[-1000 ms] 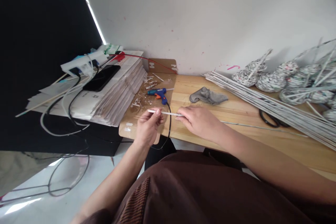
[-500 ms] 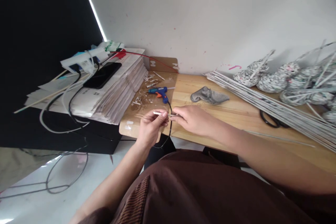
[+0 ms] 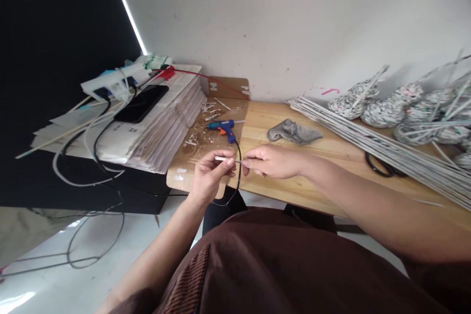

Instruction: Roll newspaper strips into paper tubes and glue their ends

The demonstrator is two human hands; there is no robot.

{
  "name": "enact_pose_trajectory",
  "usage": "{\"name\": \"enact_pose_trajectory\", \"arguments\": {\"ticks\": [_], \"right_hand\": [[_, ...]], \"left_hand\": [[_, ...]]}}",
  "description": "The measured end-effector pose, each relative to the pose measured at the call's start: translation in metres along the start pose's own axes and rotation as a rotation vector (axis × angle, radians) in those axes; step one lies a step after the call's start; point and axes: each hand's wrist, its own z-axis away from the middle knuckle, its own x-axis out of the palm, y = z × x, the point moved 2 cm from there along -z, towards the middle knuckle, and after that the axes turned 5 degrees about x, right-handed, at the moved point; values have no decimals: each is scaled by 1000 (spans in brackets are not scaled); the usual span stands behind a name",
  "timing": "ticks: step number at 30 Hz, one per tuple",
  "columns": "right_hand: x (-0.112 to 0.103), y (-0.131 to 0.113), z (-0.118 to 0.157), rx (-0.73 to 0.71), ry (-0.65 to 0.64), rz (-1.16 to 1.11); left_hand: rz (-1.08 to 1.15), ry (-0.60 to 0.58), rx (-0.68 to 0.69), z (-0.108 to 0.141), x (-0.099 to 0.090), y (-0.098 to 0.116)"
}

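Between thumb and fingers, my left hand [image 3: 210, 174] pinches a thin white paper stick [image 3: 220, 158] whose short end sticks out to the left. My right hand [image 3: 270, 161] is closed on the stick's other side, just right of my left fingertips, with a small gap between the hands. Both hands are over the table's front edge. Behind them a blue glue gun [image 3: 226, 130] lies on a brown board [image 3: 176, 172] among white scraps [image 3: 191, 142]. Its black cable [image 3: 239, 176] runs down past the fingertips.
A grey cloth [image 3: 293, 132] lies on the wooden table [image 3: 265, 113]. Long paper sticks [image 3: 368, 142] and woven paper shapes [image 3: 382, 110] are at the right, near black scissor handles [image 3: 379, 167]. At the left, a paper stack [image 3: 158, 127] bears a phone [image 3: 142, 103] and a power strip [image 3: 114, 83].
My right hand has rolled over and shifted slightly right, its fingers now curled more beneath. My left hand keeps its pinch on the stick. The view has tilted a little.
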Motion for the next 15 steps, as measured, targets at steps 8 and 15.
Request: {"name": "enact_pose_trajectory", "arguments": {"ticks": [8,15], "right_hand": [[4,1,3,50,-25,-183],[-2,0,9,6,161,60]], "left_hand": [[-155,13,120,-3,-4,9],[89,86,-23,-3,-7,0]]}}
